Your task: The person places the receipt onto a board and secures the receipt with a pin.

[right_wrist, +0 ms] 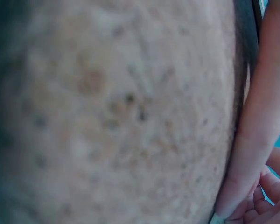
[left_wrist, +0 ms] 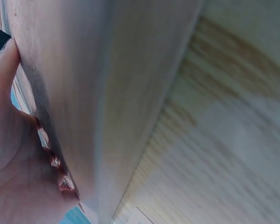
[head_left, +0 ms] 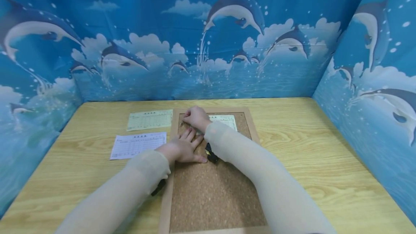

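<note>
Rectangular brown wood-framed corkboard point(head_left: 214, 198) bearing pale-green paper sheet point(head_left: 228, 121) and splayed left hand point(head_left: 186, 148), right hand point(head_left: 196, 117) curled, hold unclear

The left hand point(head_left: 186, 148) spreads its fingers; the right hand point(head_left: 196, 117) reaches beyond.

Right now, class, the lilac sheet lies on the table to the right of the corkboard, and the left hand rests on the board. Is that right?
Not quite: the head view shows the lilac sheet on the table to the left of the corkboard. The left hand does rest on the board.
</note>
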Motion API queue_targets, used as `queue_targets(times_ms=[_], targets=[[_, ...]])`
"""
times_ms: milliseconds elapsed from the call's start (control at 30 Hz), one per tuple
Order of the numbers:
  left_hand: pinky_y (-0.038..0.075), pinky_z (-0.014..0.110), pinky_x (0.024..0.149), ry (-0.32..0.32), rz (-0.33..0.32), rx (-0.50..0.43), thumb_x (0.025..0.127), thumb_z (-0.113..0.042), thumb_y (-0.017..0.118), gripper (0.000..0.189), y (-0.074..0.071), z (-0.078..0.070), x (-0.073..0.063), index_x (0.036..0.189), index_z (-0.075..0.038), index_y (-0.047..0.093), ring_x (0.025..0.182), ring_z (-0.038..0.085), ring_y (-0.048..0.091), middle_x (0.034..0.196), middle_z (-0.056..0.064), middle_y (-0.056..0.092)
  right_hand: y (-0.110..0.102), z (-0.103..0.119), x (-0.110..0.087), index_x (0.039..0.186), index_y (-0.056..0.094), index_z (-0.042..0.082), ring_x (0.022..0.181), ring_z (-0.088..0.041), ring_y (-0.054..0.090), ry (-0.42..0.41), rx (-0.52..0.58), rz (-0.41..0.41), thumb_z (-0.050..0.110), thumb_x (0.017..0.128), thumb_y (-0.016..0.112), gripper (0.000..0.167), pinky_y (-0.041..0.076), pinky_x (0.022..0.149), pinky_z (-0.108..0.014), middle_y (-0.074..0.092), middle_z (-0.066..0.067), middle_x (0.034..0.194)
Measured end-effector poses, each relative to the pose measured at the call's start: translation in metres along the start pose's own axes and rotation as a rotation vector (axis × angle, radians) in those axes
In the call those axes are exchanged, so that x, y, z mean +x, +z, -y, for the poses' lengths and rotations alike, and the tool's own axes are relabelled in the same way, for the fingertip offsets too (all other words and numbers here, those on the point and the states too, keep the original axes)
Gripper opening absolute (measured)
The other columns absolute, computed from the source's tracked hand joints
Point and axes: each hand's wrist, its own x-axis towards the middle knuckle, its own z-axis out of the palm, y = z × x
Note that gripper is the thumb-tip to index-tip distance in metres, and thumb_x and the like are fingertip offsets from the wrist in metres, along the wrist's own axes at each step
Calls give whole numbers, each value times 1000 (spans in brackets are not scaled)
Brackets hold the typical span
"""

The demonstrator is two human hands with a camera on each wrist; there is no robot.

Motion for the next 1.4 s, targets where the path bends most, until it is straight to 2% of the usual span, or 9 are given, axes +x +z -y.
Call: queue_targets(times_ms=[400, 667, 1133, 1400], targets=[[5, 51, 110, 8, 3, -1, 76, -81, 35, 97, 1, 0, 2, 149, -31, -6, 138, 24, -20, 152, 4, -22, -2, 1, -3, 96, 70, 13, 80, -11, 59, -11, 19, 8, 21, 92, 60, 14, 49, 71, -28, 65, 2, 94], [5, 52, 110, 12, -3, -2, 75, -82, 34, 98, 1, 1, 3, 148, -31, -6, 137, 24, -21, 151, 4, -23, -3, 3, -5, 94, 70, 13, 72, -12, 58, -6, 5, 7, 22, 93, 59, 13, 48, 67, -28, 64, 2, 89], [4, 50, 110, 6, 3, -16, 77, -80, 36, 96, -4, -1, -2, 149, -31, -6, 138, 24, -20, 151, 4, -23, -4, 4, -2, 99, 70, 11, 73, -13, 58, -8, 17, 22, 19, 95, 56, 17, 48, 69, -29, 64, 0, 93], [4, 51, 110, 5, 0, -7, 74, -83, 33, 98, 0, 1, 2, 148, -32, -7, 138, 24, -20, 151, 3, -24, -4, 3, -2, 91, 70, 10, 66, -15, 56, -19, 33, 25, 17, 94, 56, 15, 48, 65, -28, 63, -2, 82]])
